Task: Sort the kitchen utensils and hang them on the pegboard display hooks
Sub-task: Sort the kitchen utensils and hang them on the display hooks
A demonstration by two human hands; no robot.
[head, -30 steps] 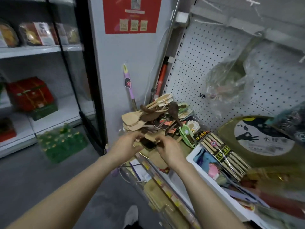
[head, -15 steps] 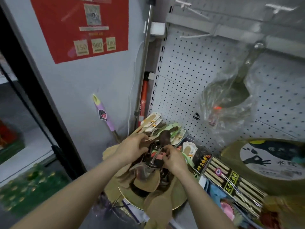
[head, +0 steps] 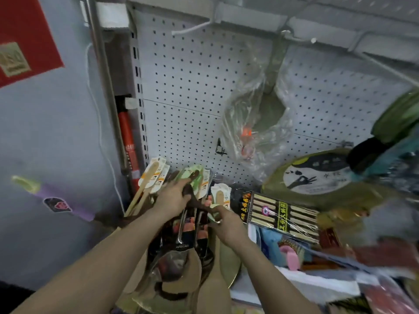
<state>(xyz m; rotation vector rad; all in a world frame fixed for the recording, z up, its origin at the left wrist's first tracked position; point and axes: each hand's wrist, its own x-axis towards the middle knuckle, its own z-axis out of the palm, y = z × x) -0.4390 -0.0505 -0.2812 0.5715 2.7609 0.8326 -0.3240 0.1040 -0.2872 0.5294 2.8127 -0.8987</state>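
My left hand (head: 172, 198) is curled round the handles of the utensil bundle (head: 181, 236), holding it upright at the pegboard (head: 192, 91)'s near-left foot, so my right hand (head: 226, 225), pinching a dark spoon (head: 192, 198), can free it for the bare hook (head: 192, 30) above.

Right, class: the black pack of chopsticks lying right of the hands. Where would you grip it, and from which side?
Probably pinch the chopstick pack across its narrow width near its left end, coming from above. It lies flat and long on other goods, and that end is nearest the right hand, which grips the utensil bundle with the left hand.
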